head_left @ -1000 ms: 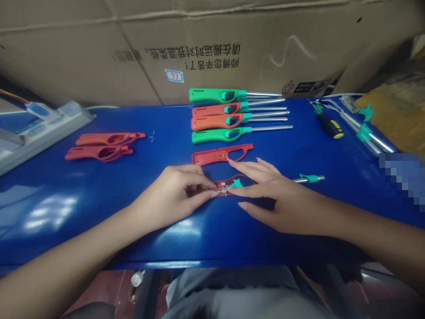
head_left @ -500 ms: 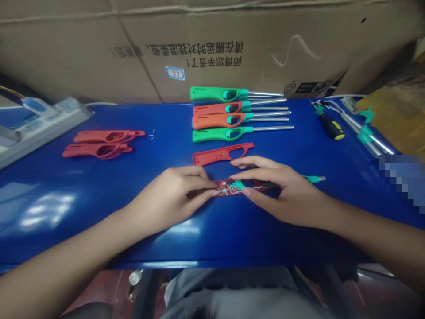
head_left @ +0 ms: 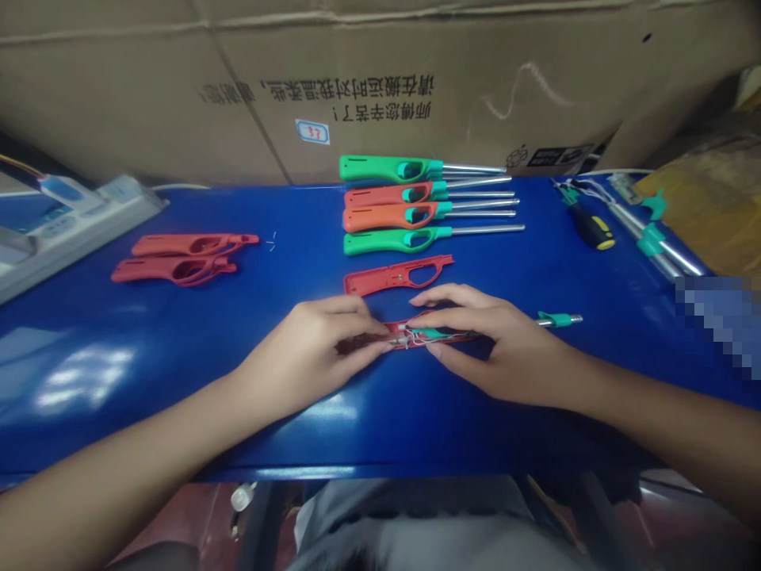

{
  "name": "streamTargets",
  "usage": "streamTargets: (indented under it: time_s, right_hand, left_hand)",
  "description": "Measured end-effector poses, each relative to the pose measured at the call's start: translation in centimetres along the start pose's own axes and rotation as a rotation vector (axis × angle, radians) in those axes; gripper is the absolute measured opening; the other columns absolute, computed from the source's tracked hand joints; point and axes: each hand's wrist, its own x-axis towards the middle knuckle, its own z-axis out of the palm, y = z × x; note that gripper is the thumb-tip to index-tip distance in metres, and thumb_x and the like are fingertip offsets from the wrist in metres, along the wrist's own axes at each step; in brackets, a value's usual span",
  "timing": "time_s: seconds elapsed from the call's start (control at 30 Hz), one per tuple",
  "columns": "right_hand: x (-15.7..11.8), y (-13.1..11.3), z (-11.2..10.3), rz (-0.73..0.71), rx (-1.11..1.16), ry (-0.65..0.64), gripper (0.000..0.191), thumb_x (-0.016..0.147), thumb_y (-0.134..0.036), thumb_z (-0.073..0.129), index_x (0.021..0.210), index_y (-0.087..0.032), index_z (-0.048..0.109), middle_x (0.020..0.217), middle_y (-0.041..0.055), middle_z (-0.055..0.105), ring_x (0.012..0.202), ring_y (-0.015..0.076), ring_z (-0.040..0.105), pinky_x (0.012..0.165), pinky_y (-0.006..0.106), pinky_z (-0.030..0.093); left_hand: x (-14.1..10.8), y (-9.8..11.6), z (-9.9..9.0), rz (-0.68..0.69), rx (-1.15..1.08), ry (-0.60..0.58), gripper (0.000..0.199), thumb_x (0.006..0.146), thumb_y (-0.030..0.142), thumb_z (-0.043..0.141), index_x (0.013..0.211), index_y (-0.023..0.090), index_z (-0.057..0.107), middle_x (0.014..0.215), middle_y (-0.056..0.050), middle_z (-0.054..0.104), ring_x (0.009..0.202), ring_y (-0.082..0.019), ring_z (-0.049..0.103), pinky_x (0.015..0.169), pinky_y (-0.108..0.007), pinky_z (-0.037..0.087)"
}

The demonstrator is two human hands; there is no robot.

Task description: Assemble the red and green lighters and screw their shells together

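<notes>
An opened red lighter half-shell (head_left: 389, 327) lies on the blue table between my hands, with white wires and a green trigger (head_left: 433, 333) inside it. My left hand (head_left: 321, 341) pinches the shell's left end, thumb in front and fingers behind. Over the trigger and wires, my right hand (head_left: 496, 337) presses with thumb and index finger, its other fingers raised apart. A metal tube with a green collar (head_left: 557, 319) sticks out past my right hand; the stretch under the palm is hidden. Just behind lies a loose matching red half-shell (head_left: 372, 282), inner side up.
Several finished long-nosed lighters (head_left: 380, 218) lie in a row at the back. Two red shells (head_left: 178, 270) and tiny pins (head_left: 272, 241) are at left near a power strip (head_left: 77, 222). A screwdriver (head_left: 594, 226) and metal tubes (head_left: 654, 238) lie at right. A cardboard box (head_left: 369, 47) stands behind.
My right hand has shifted slightly left and the green trigger now sits lower and flatter in the shell, with more wire showing. My left hand keeps its place.
</notes>
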Motion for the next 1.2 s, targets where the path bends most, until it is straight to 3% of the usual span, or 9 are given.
streamTargets:
  time_s: [0.33, 0.7, 1.0, 1.2]
  right_hand:
    - [0.4, 0.3, 0.2, -0.081, -0.059, 0.001, 0.031, 0.098, -0.017, 0.057, 0.124, -0.029, 0.069, 0.12, 0.0044, 0.064, 0.115, 0.017, 0.058, 0.102, 0.035, 0.047]
    - [0.4, 0.3, 0.2, -0.082, -0.052, 0.016, 0.034, 0.098, -0.016, 0.056, 0.127, -0.031, 0.068, 0.119, 0.0052, 0.063, 0.116, 0.0192, 0.056, 0.104, 0.038, 0.047]
    - [0.4, 0.2, 0.2, -0.09, -0.066, 0.023, 0.035, 0.099, -0.018, 0.055, 0.128, -0.033, 0.068, 0.118, 0.0056, 0.064, 0.115, 0.0206, 0.057, 0.102, 0.04, 0.049]
    - [0.4, 0.1, 0.1, -0.078, -0.074, 0.003, 0.034, 0.097, -0.015, 0.055, 0.124, -0.031, 0.07, 0.118, 0.006, 0.065, 0.116, 0.0212, 0.058, 0.102, 0.04, 0.049]
  left_hand:
    - [-0.1, 0.0, 0.1, -0.058, -0.005, -0.001, 0.013, 0.093, 0.025, 0.07, 0.101, 0.019, 0.078, 0.088, -0.001, 0.07, 0.074, -0.01, 0.066, 0.069, -0.02, 0.052]
    - [-0.7, 0.3, 0.8, 0.051, 0.221, 0.037, 0.018, 0.098, 0.023, 0.062, 0.109, 0.015, 0.073, 0.096, -0.005, 0.069, 0.081, -0.016, 0.069, 0.074, -0.029, 0.057]
    - [-0.3, 0.2, 0.4, -0.05, 0.052, 0.048, 0.014, 0.093, 0.023, 0.07, 0.104, 0.019, 0.077, 0.088, -0.001, 0.069, 0.074, -0.01, 0.066, 0.067, -0.02, 0.052]
    - [-0.2, 0.2, -0.4, -0.084, -0.023, -0.016, 0.019, 0.094, 0.024, 0.068, 0.11, 0.02, 0.078, 0.092, -0.003, 0.073, 0.074, -0.011, 0.069, 0.068, -0.021, 0.054]
